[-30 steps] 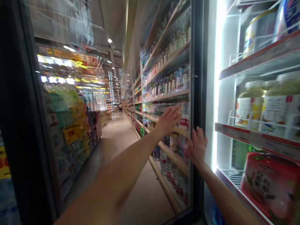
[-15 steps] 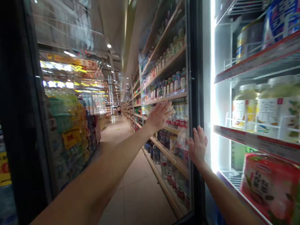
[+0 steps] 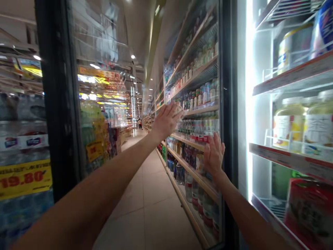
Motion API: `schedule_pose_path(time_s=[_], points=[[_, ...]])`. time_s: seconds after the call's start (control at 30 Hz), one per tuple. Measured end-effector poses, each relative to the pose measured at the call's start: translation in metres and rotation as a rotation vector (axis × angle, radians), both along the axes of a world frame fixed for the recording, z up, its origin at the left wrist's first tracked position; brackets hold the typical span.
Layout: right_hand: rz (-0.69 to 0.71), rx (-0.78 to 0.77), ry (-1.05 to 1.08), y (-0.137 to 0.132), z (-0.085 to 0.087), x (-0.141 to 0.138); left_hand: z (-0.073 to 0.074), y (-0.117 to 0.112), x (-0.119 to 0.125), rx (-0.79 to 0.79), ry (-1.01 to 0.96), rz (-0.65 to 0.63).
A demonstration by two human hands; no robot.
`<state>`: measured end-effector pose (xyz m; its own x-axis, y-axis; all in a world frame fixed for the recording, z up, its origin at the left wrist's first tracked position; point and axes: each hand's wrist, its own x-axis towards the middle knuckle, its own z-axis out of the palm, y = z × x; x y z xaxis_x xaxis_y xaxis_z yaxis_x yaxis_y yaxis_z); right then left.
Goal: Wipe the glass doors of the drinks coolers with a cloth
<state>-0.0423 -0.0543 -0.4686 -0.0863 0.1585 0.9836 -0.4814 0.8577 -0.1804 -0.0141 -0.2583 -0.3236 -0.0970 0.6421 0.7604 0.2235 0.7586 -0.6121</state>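
A glass fridge door [image 3: 145,52] with a black frame stands swung out in front of me. My left hand [image 3: 166,119] is flat on the pane with its fingers stretched out, holding nothing. My right hand [image 3: 213,154] is spread open against the glass close to the door's right upright [image 3: 229,86]. To the right, the lit fridge interior [image 3: 291,104] holds large juice bottles [image 3: 284,121], cans on the shelf above, and a red pack [image 3: 309,208] at the bottom.
Through the glass a tiled aisle [image 3: 151,208] runs away, with drink shelves [image 3: 197,132] along its right side and a stacked display [image 3: 99,139] on the left. A yellow price sign [image 3: 23,178] sits at far left. A person [image 3: 140,123] stands far down the aisle.
The door's left frame edge has shifted right, showing water bottles and a price sign beyond it. My left hand slid leftward and up on the glass; my right hand stayed by the right frame.
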Motion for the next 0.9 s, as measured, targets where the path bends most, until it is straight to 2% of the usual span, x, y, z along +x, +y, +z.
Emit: schedule_pose_path(time_s=[0.03,0.07,0.2,0.23,0.27,0.3,0.43,0.47,0.5,0.53,0.67,0.73,0.8,0.9], points=[[0.008,-0.001,0.006,-0.002,0.002,0.000,-0.005,-0.005,0.003,-0.012,-0.007,0.001],[0.015,0.000,0.012,-0.005,0.003,0.001,-0.017,-0.011,0.006,-0.072,-0.029,-0.005],[0.022,0.032,0.012,-0.018,0.002,0.004,-0.098,-0.029,0.021,-0.501,-0.162,-0.067],[0.020,0.043,0.009,-0.021,0.001,0.005,-0.109,-0.034,0.023,-0.567,-0.177,-0.070],[0.017,0.052,0.005,-0.024,0.000,0.005,-0.112,-0.038,0.025,-0.586,-0.176,-0.062],[0.015,0.056,0.000,-0.026,0.000,0.005,-0.108,-0.042,0.027,-0.558,-0.157,-0.048],[0.018,0.051,0.015,-0.035,0.002,0.006,-0.053,-0.056,0.030,-0.207,-0.009,0.050],[0.023,0.049,0.022,-0.037,0.003,0.007,-0.046,-0.060,0.031,-0.159,0.014,0.062],[0.029,0.051,0.026,-0.040,0.003,0.007,-0.045,-0.063,0.033,-0.148,0.021,0.067],[0.035,0.057,0.024,-0.043,0.004,0.008,-0.051,-0.067,0.035,-0.175,0.011,0.064],[0.043,0.120,-0.002,-0.059,0.000,0.010,-0.107,-0.082,0.046,-0.459,-0.098,0.008],[0.035,0.155,0.012,-0.068,-0.002,0.010,-0.120,-0.089,0.048,-0.561,-0.128,0.002],[0.035,0.179,0.037,-0.076,-0.002,0.012,-0.110,-0.096,0.049,-0.522,-0.087,0.013],[0.055,0.191,0.041,-0.088,0.000,0.016,-0.078,-0.107,0.051,-0.286,0.019,0.074]])
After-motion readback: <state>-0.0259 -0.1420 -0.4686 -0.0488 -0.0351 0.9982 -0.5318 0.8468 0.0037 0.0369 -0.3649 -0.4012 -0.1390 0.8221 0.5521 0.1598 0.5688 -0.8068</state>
